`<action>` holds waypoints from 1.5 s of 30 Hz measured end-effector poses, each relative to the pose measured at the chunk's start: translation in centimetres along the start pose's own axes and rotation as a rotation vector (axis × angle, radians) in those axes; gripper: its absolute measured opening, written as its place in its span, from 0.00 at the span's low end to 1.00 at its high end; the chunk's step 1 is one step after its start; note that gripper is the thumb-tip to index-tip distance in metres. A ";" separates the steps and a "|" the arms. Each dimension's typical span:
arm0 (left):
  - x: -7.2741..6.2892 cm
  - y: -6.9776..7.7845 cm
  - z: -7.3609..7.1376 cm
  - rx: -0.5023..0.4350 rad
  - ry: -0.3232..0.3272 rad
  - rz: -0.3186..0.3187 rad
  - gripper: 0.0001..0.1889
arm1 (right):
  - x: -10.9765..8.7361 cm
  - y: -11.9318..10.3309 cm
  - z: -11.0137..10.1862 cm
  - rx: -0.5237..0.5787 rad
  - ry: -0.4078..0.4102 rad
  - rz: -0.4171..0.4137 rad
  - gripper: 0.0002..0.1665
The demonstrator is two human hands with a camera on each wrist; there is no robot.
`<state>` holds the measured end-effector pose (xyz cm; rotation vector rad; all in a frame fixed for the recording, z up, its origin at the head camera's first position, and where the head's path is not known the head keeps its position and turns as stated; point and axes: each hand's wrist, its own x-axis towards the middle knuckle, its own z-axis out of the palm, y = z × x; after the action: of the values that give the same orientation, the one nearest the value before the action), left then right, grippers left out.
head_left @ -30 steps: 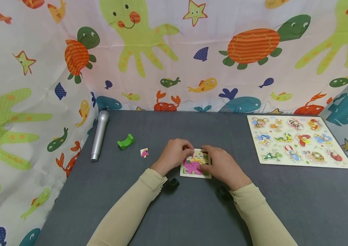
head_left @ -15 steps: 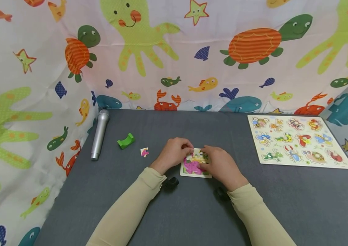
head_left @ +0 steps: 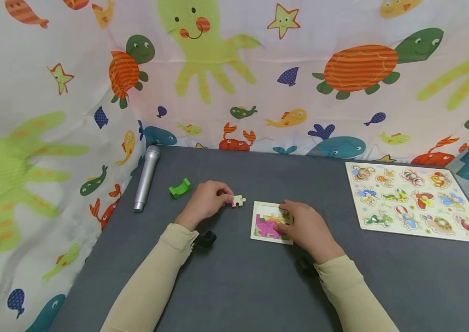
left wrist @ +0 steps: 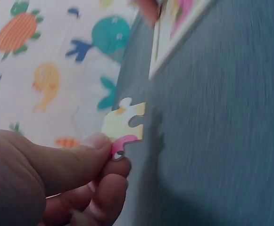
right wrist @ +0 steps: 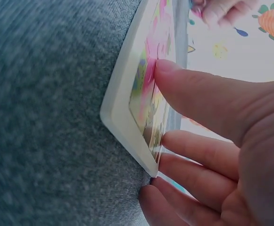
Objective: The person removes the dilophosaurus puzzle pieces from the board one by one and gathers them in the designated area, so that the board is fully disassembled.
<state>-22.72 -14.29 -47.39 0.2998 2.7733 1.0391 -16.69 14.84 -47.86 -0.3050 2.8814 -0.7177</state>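
My left hand [head_left: 206,203] pinches a jigsaw piece [head_left: 238,200] between thumb and fingers, left of the puzzle tray. In the left wrist view the piece [left wrist: 122,125] is cream and yellow with a pink corner bearing an eye, and it is held up off the cloth. The small square puzzle tray [head_left: 259,207] has a pale rim, with pink and green pieces in its lower part and a pale bare area at upper left. My right hand [head_left: 311,230] grips the tray's right side. Its thumb [right wrist: 193,87] presses on the picture while the fingers curl at the edge.
A green curved block [head_left: 180,189] lies beyond my left hand, with a silver microphone [head_left: 146,177] farther left. A larger insect-picture board [head_left: 417,200] lies at the right. A sea-animal cloth [head_left: 226,83] hangs behind and beside the dark table [head_left: 238,286].
My left hand has moved left from the tray and now shows a piece in its fingers. The loose pink-and-white piece at left is out of sight. The head view has shifted slightly; my right hand stays.
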 end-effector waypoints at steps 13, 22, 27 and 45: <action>-0.5 -2.1 -3.0 0.036 -0.062 -0.088 0.05 | 0.2 0.5 -0.4 0.027 -0.058 -0.036 0.38; -0.4 -2.4 -2.5 0.063 -0.047 -0.128 0.05 | 0.1 0.8 -0.6 0.021 -0.106 -0.025 0.43; -0.2 -2.3 -2.3 0.055 -0.043 -0.139 0.05 | 0.0 1.0 -0.6 -0.001 -0.099 -0.005 0.45; -0.1 -2.3 -2.5 0.059 0.005 -0.115 0.07 | -0.1 1.2 -0.9 0.004 -0.098 -0.018 0.44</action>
<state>-23.45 -17.65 -47.02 0.1432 2.7921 0.9333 -17.00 16.34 -47.65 -0.3554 2.7883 -0.6910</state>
